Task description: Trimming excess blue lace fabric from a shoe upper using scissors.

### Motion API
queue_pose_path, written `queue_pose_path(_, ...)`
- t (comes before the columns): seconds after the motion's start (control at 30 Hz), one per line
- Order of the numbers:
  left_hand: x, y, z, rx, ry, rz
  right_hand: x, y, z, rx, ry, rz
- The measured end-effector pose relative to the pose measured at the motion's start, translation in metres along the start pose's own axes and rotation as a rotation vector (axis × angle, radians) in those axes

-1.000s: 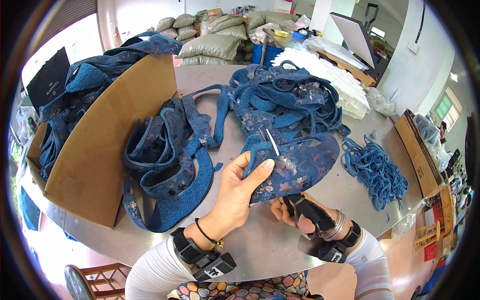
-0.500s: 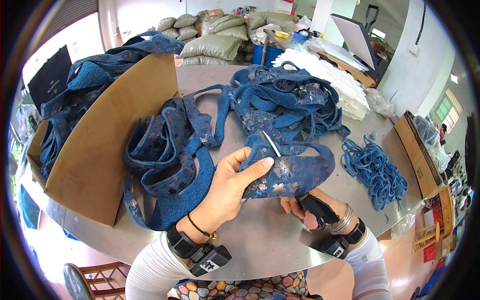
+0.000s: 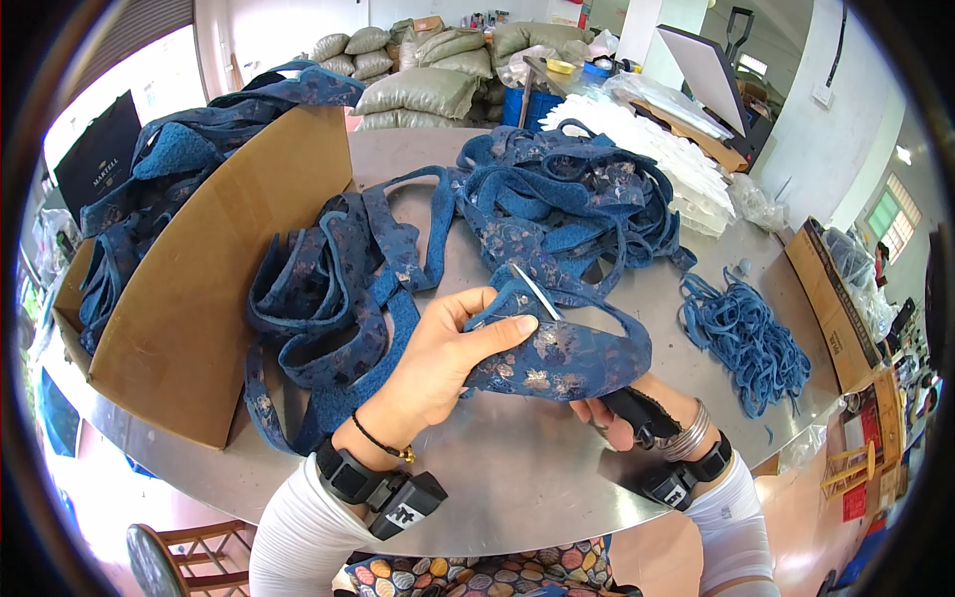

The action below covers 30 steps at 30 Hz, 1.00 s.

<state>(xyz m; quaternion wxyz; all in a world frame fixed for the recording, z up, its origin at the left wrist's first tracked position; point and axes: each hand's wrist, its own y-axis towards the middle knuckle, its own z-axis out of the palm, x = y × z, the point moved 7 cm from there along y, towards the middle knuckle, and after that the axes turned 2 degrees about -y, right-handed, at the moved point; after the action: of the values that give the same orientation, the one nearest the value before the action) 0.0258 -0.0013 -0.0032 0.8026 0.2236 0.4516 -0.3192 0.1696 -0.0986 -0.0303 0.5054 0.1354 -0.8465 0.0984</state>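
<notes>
My left hand [image 3: 448, 348] pinches a blue floral-print fabric piece [image 3: 557, 360] between thumb and fingers above the table. The piece curves to a rounded right end, and a narrow strip arches along its far edge. Below that end, my right hand [image 3: 609, 423] is closed around the black handles of scissors [image 3: 640, 416]; some of its fingers are hidden by the fabric. A bright scissor blade [image 3: 537, 293] sticks out beyond the cloth near my left thumb. Tangled blue fabric strips [image 3: 338, 289] lie left of my left hand, and a larger heap [image 3: 567, 199] lies behind.
A cardboard box [image 3: 239, 249] full of similar fabric stands on the metal table [image 3: 497, 478] at left. Thin blue trimmings [image 3: 746, 343] are piled at right, beside another carton [image 3: 831, 308]. White sheets [image 3: 647, 159] lie at the back right; stuffed sacks [image 3: 418, 95] are stacked beyond.
My left hand and the fabric have shifted slightly left and toward me. The scissor blade shows longer above the cloth, and the narrow strip stands farther from the piece.
</notes>
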Motion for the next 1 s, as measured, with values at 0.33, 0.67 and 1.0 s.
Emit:
queue_pose_path(0.33,-0.01,0.004,-0.017,0.075,0.243,-0.026,0.02,-0.002,-0.002,-0.059,0.201,0.231)
queue_pose_path(0.67,-0.018,0.001,-0.021,0.091,0.314,-0.074,0.001,-0.008,-0.007,-0.022,0.074,0.112)
queue_pose_path(1.0,-0.017,-0.005,-0.022,0.152,0.45,-0.207,0.009,-0.004,0.007,0.113,0.133,0.117)
